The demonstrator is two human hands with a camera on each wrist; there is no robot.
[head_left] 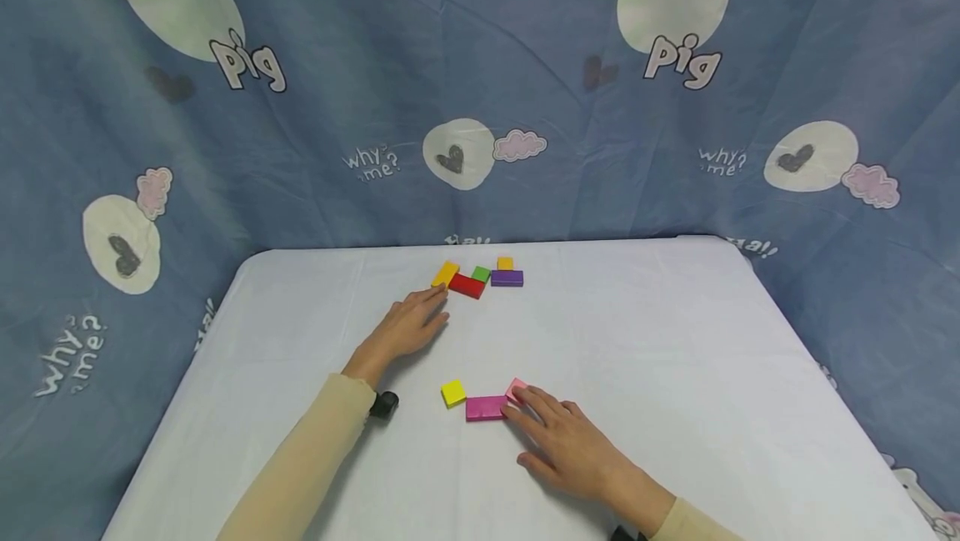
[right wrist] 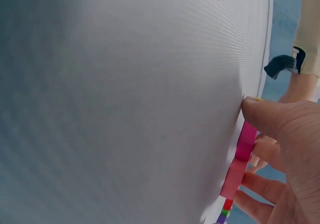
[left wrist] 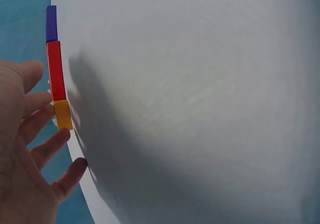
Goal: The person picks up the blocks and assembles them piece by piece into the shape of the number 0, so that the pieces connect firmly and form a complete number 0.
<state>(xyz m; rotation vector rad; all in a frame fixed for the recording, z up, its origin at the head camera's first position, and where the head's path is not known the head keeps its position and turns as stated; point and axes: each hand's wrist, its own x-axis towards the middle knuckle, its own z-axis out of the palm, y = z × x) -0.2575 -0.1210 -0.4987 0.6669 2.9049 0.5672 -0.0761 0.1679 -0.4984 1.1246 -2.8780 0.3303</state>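
Note:
My left hand (head_left: pixel 405 328) reaches to the far group of blocks, its fingers fairly straight. Its fingertips meet the near end of an orange block (head_left: pixel 446 274); in the left wrist view they lie along that orange block (left wrist: pixel 62 115). A red block (head_left: pixel 467 286) adjoins the orange one, followed by a small green block (head_left: pixel 481 274) and a purple block (head_left: pixel 507 278). Nearer to me, my right hand (head_left: pixel 573 449) rests its extended fingers on a pink block (head_left: pixel 515 389) and the end of a magenta block (head_left: pixel 485 408). A yellow block (head_left: pixel 453 393) sits at the magenta block's left corner.
Behind the purple block is a small orange-yellow block (head_left: pixel 506 263). All the blocks lie on a white-covered table (head_left: pixel 637 333). A blue printed cloth (head_left: pixel 337 82) hangs behind and around it. The left wrist carries a dark camera (head_left: pixel 385 404).

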